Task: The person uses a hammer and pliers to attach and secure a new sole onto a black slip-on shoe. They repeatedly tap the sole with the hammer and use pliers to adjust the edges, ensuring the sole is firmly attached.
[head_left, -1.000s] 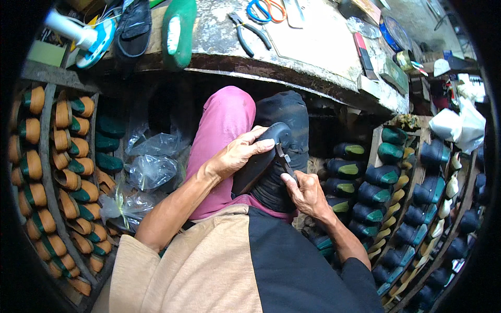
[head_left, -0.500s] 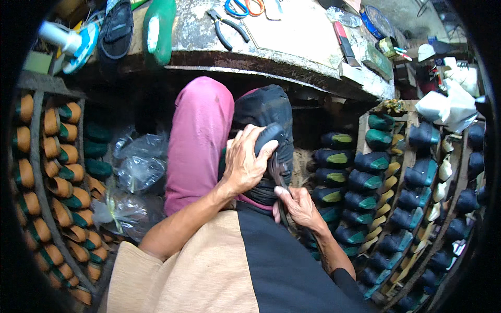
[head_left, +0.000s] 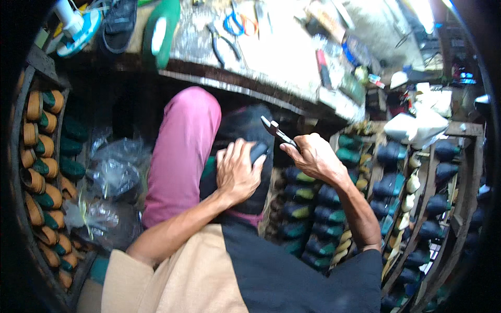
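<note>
On my lap my left hand [head_left: 237,172] is wrapped over a dark shoe upper [head_left: 258,151], pressing it against the thigh. A bit of green shows beside it, and my palm hides most of the shoe. Raised to the right of the knees, my right hand [head_left: 318,156] grips metal lasting pincers [head_left: 278,130] by the handles. Their jaws point up and left, apart from the shoe.
A worn workbench [head_left: 193,47] crosses ahead, bearing cutting pliers [head_left: 223,46], blue-handled scissors [head_left: 235,23], a red-handled knife [head_left: 323,68] and a green shoe last [head_left: 160,34]. Racks of tan shoes [head_left: 48,167] stand left, navy shoes [head_left: 389,185] right. Plastic bags [head_left: 112,175] lie beside my leg.
My right hand has lifted the lasting pincers up and right, away from the shoe. My left hand keeps the shoe on the lap. The whole view has shifted.
</note>
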